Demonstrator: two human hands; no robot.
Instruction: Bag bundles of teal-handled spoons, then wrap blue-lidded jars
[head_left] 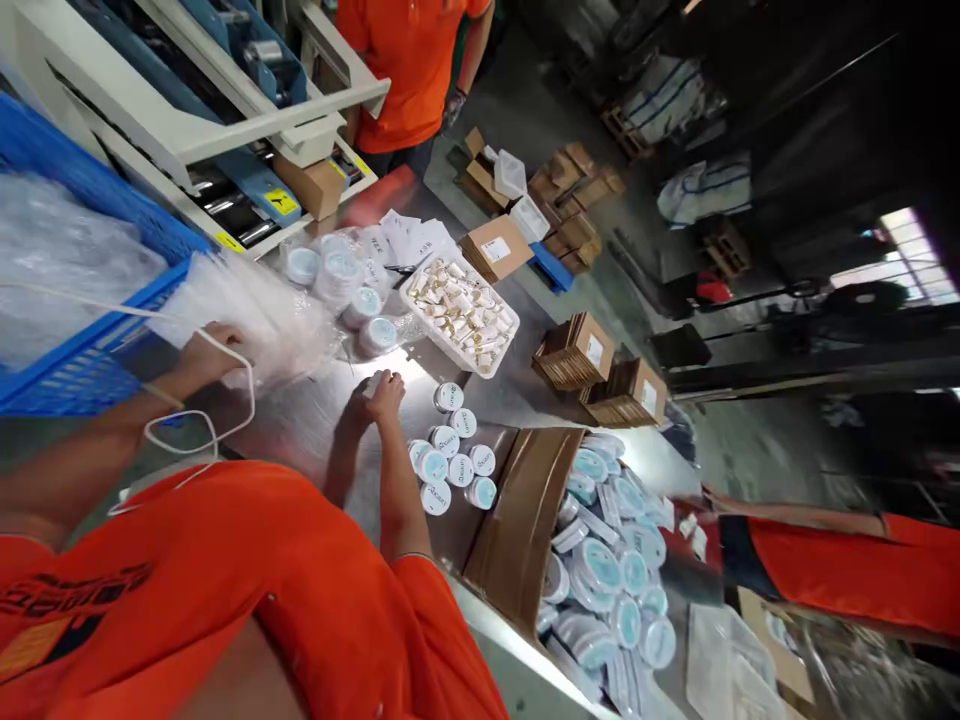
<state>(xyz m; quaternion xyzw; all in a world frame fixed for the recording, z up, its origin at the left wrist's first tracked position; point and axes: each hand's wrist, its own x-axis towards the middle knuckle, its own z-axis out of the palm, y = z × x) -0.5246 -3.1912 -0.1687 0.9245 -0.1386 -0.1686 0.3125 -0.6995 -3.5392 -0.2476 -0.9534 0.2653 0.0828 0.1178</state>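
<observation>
My left hand [212,352] is at the near edge of a pile of clear plastic bags [274,320], its fingers curled on the plastic. Over the metal table, my right hand [385,396] pinches a small white piece [373,384] whose kind is hard to make out. Just right of that hand stands a group of round white jars [459,468] with pale blue or printed lids. A white tray [504,360] full of small white and gold pieces lies beyond them. Bagged jars [341,270] rest behind the plastic bags.
A cardboard box [517,530] and a heap of packed jars [607,570] are on the right. Left is a blue crate [67,375] of plastic. Folded cartons [574,352] line the far edge; a roller machine [247,190] and two people in orange are nearby.
</observation>
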